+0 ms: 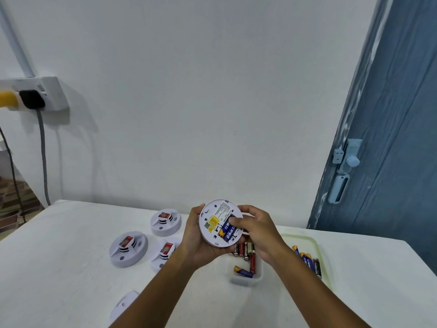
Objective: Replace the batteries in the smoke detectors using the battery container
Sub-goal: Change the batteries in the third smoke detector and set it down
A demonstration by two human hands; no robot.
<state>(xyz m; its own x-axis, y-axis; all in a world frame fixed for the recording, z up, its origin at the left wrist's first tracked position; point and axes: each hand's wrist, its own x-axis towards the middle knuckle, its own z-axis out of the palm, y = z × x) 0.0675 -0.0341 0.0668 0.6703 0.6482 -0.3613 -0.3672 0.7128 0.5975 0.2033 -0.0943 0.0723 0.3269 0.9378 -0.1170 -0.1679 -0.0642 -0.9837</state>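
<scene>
My left hand (197, 235) grips a round white smoke detector (214, 220) from its left and underside, back side facing me, above the table. A blue and yellow battery (227, 229) lies in its open compartment. My right hand (256, 229) is at the detector's right edge with curled fingers on the battery's end. Below the hands stands a small clear battery container (246, 279) holding several batteries. To the right, a pale green tray (318, 250) holds several more batteries (307, 259).
Three white smoke detectors lie on the white table at the left: (166, 221), (128, 248), (165, 253). A white cover piece (124, 304) lies near the front edge. A wall socket (35, 93) with plugs is at far left, a blue door (383, 138) at right.
</scene>
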